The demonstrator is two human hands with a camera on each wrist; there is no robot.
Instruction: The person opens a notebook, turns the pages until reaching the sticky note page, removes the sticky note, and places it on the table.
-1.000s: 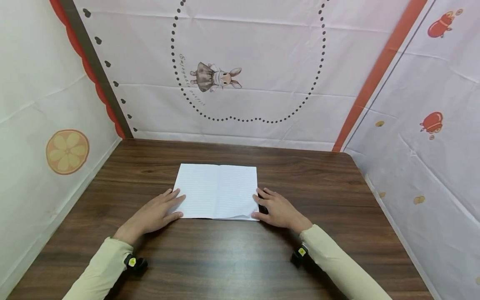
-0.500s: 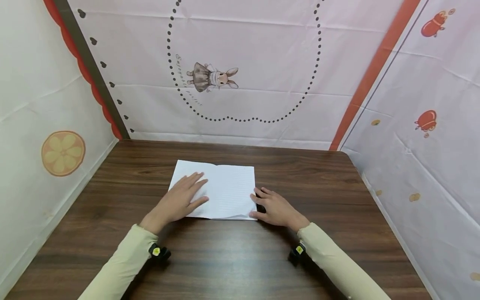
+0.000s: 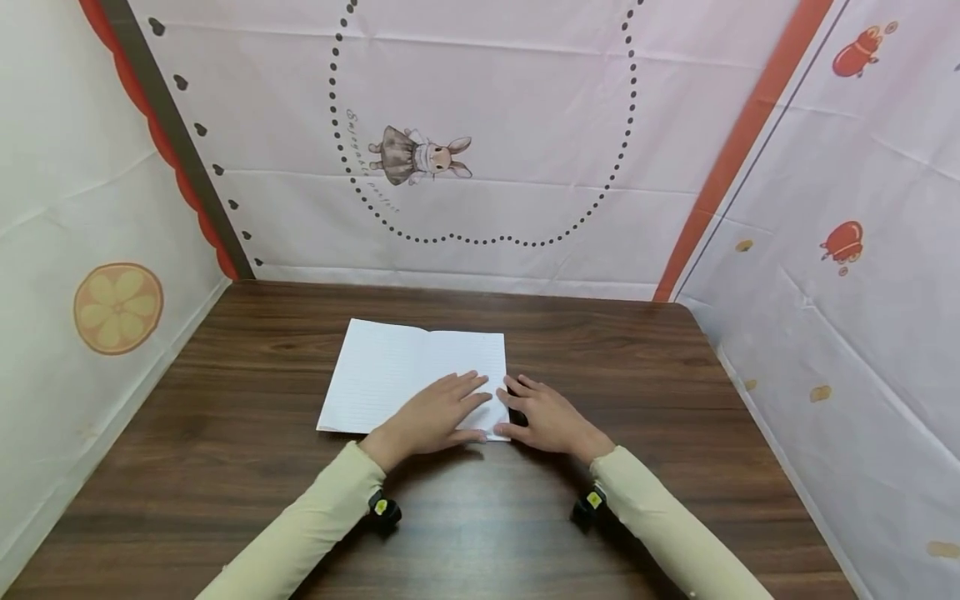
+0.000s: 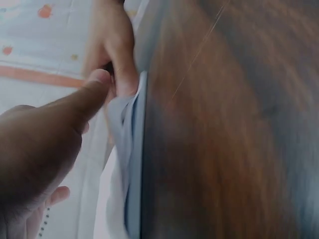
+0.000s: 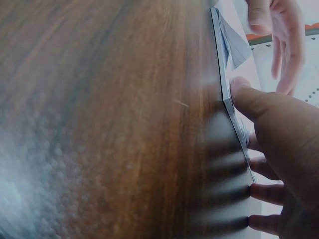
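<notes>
An open lined notebook (image 3: pixel 378 375) with white pages lies on the brown wood-grain table. My left hand (image 3: pixel 438 415) is over its right page, fingers spread and fairly straight; the right wrist view shows this left hand (image 5: pixel 285 42) above the paper, holding nothing. At the notebook's right edge is my right hand (image 3: pixel 552 419), its thumb (image 5: pixel 244 94) on the near right corner and its other fingers reaching down to the table beside the edge. In the left wrist view, the page edges of the notebook (image 4: pixel 130 194) look slightly lifted and curled near the right thumb.
The dark wooden table (image 3: pixel 480 533) extends around the notebook on all sides. Printed white cloth walls (image 3: pixel 525 108) stand behind it and to the left and right. A small black camera (image 3: pixel 385 510) sits on the left wrist, another camera (image 3: pixel 587 507) on the right.
My left hand has swept rightward from the notebook's left edge across the left page to the right page. The right hand stays at the right edge. The view has shifted slightly.
</notes>
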